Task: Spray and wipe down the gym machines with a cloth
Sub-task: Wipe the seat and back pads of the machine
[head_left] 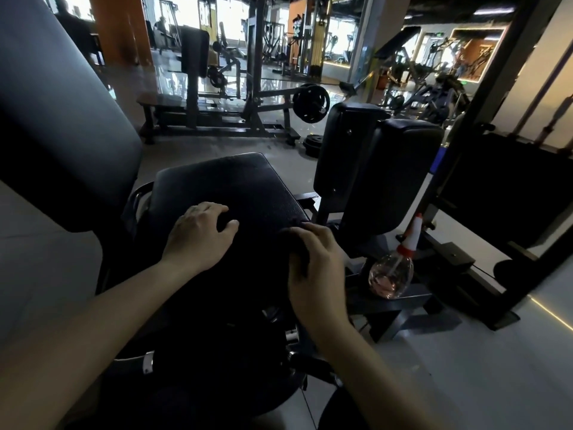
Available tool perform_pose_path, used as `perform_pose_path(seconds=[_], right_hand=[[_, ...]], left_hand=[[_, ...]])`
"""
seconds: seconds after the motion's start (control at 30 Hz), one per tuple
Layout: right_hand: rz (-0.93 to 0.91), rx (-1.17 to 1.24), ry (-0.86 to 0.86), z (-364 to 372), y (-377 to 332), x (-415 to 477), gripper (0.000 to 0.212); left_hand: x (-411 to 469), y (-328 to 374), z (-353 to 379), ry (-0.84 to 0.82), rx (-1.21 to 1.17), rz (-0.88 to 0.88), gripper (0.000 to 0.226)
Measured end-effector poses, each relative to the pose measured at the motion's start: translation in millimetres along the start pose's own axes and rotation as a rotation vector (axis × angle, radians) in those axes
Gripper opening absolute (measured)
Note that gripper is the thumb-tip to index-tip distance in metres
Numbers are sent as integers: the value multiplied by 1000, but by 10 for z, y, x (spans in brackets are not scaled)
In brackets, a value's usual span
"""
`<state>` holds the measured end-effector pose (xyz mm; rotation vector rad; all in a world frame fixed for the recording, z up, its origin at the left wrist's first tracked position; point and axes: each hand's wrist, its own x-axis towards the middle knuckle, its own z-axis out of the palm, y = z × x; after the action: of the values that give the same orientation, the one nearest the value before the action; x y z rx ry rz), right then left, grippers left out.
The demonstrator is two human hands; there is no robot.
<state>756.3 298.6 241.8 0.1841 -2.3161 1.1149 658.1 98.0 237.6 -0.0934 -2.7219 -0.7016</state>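
Head | L hand (198,235) on seat pad (232,181) | R hand (314,274) grips cloth (293,243)

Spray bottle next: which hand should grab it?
Right. The right hand sits at the seat pad edge nearest the spray bottle on the machine frame; the left hand rests farther left. But the right fingers curl over something dark.

- Floor (483,383): pale glossy tiles across the lower right of the frame, with a thin lit strip (555,318) near the right edge.
- Orange column (121,29), upper left.
- Bright windows (231,17), top centre, mirrored on the floor beneath.
- Steel rack (257,72) carrying a weight plate (311,103), centre.
- Light-edged wall panel (477,54), upper right.
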Motion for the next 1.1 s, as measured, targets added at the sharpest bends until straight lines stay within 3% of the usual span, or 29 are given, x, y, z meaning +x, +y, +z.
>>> perform_pose_path(seconds=[0.17,0.33,0.4,0.47,0.57,0.67,0.73,0.83,0.9,1.0,1.1], right_hand=[[-164,-257,-166,518,-117,-269,54],[-296,-390,-288,172,30,-91,69],[-361,-483,-320,5,137,60,59],[-328,-533,-254,-88,240,210,34],[-172,-439,-178,-16,178,245,23],[-7,-129,-100,213,-138,107,28],[35,79,-49,473,-405,-4,32],[19,261,-33,849,-664,-130,35],[-60,300,-94,957,-723,-157,31],[-323,231,-379,967,-680,-151,37],[-726,-198,-600,882,-531,-2,53]], left_hand=[[31,-19,-42,10,-171,-80,47],[23,-36,-111,-11,-345,-147,38],[2,-49,-140,-33,-389,-166,35],[38,-47,-189,-71,-430,-165,29],[68,-123,-379,-154,-338,-103,18],[69,-215,-600,-159,-194,-73,10],[82,-255,-701,-147,-101,-128,10],[80,-287,-781,-276,-234,-323,15],[-2,-294,-815,-335,-311,-394,20],[-217,-383,-835,-281,-286,-324,29],[-436,-550,-886,-187,-245,-286,34]])
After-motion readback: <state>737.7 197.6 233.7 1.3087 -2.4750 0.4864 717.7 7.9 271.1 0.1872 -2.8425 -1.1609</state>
